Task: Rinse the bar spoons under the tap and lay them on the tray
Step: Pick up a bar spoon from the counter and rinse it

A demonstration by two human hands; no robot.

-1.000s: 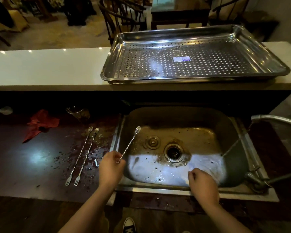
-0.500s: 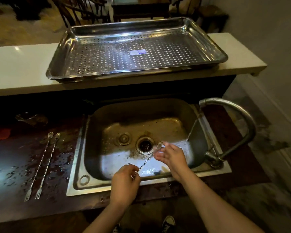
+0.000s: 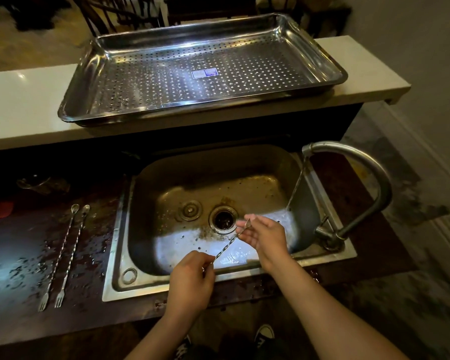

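Left grip: left grip [image 3: 190,279] is curled tight, thumb and fingers pinching the near end of the held bar spoon [image 3: 229,242]
Right grip: right grip [image 3: 265,237] is partly closed, fingertips pinching the far end of the same spoon; palm turned towards the left grip
Held bar spoon: twisted shaft spans the gap between the two grips, slanting up from left grip to right; it hangs over the sink [image 3: 117,255], near the drain [image 3: 222,220]
Tap: tap [image 3: 361,162] arches beyond and to the right of the right grip; a thin stream of water [image 3: 296,185] falls just past that grip and is not touching the spoon
Other spoons: two more bar spoons [image 3: 60,255] lie side by side on the wet dark table [image 3: 16,268], well left of the left grip, fork ends nearest the person
Tray: perforated steel tray [image 3: 192,114] sits on the raised white table [image 3: 24,105], well beyond both grips
Writing: blue and white sticker [image 3: 204,73] on the tray floor; its print is too small to read
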